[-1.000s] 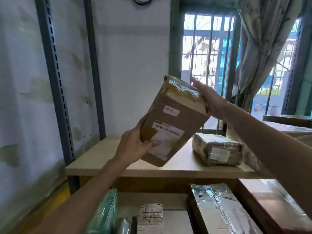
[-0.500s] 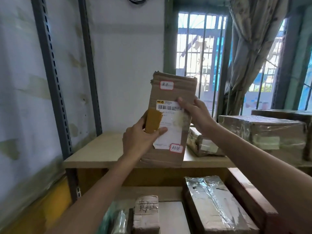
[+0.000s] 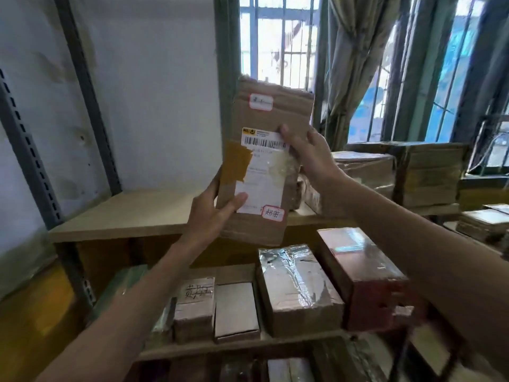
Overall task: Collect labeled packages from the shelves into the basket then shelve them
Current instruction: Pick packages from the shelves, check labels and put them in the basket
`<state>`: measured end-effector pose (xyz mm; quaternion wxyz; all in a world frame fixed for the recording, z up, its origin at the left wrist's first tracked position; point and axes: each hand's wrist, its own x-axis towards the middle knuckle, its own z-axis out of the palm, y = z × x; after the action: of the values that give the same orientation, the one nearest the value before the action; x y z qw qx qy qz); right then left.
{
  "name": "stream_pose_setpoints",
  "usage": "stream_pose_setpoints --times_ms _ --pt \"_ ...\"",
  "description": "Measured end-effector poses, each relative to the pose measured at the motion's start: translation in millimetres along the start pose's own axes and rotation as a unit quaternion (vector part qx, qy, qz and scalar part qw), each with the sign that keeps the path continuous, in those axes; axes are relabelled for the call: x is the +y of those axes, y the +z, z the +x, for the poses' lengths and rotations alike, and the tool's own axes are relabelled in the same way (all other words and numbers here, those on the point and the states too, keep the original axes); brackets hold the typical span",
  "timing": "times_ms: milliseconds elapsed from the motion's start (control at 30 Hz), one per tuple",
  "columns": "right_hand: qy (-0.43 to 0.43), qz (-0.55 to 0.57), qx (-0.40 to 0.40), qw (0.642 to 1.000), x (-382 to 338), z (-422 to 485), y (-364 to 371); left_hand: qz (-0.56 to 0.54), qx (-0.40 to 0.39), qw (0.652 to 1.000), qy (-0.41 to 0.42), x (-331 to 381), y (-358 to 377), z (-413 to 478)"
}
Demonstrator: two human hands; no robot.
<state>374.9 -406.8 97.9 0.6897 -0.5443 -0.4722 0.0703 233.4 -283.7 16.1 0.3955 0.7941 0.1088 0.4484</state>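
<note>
While the box [image 3: 268,161] is held upright in both hands with its label side toward the camera, the step in hand appears to be label inspection, which comes before the box is placed. The left hand [image 3: 213,213] grips the lower left edge of the box, thumb across the front near the bottom of the shipping label [image 3: 264,172] and the remaining fingers behind, out of sight. The right hand [image 3: 308,155] grips the right edge of the box higher up, thumb tip resting on the barcode strip and the other fingers wrapped behind. Both hands are closed on the box; neither is free.

The box hangs in the air, clear of all surfaces, in front of and above the front edge of the upper shelf [image 3: 124,213]. A red-bordered sticker [image 3: 261,102] sits near the top of the box and a second one [image 3: 272,213] near its lower right corner; both carry handwriting too small to read with certainty. A strip of brown tape [image 3: 237,164] crosses the left edge of the label.

No basket is in view, so whether this box is being collected or shelved cannot be determined. The shelf is bare to the left of the box, while parcels [image 3: 366,172] crowd it to the right. If shelving is intended, the next move calls for lowering the box onto the bare stretch, then releasing one hand at a time.
</note>
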Motion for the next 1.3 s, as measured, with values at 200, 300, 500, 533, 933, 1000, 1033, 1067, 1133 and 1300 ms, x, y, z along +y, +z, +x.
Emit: stream_pose_setpoints --times_ms 200,300,500,533,933,1000,1033,1067,1133,1300 --pt "-0.012 -0.062 -0.011 0.998 -18 -51 -78 -0.038 -0.005 0.999 0.005 42 72 -29" --pt "-0.012 -0.142 0.007 0.99 -29 -76 -110 -0.045 -0.009 0.999 0.023 67 112 -42" --pt "0.045 -0.162 0.125 0.978 -28 -137 -194 -0.067 -0.041 0.997 0.008 97 200 -72" --pt "0.055 -0.168 0.142 0.974 -26 -151 -211 -0.062 -0.051 0.997 0.01 101 216 -78" --pt "0.304 -0.219 0.255 0.891 69 -310 -407 -0.128 -0.263 0.951 -0.104 81 456 -186" --pt "0.336 -0.225 0.279 0.871 105 -328 -430 -0.14 -0.314 0.928 -0.142 63 494 -203" --pt "0.359 -0.224 0.291 0.858 123 -336 -440 -0.147 -0.334 0.917 -0.158 51 513 -211" --pt "0.386 -0.215 0.303 0.844 143 -343 -450 -0.151 -0.351 0.908 -0.173 37 532 -219" --pt "0.449 -0.187 0.318 0.814 184 -362 -468 -0.129 -0.381 0.896 -0.19 8 566 -235" --pt "0.571 -0.153 0.299 0.749 288 -428 -501 -0.072 -0.481 0.839 -0.243 -64 628 -293"
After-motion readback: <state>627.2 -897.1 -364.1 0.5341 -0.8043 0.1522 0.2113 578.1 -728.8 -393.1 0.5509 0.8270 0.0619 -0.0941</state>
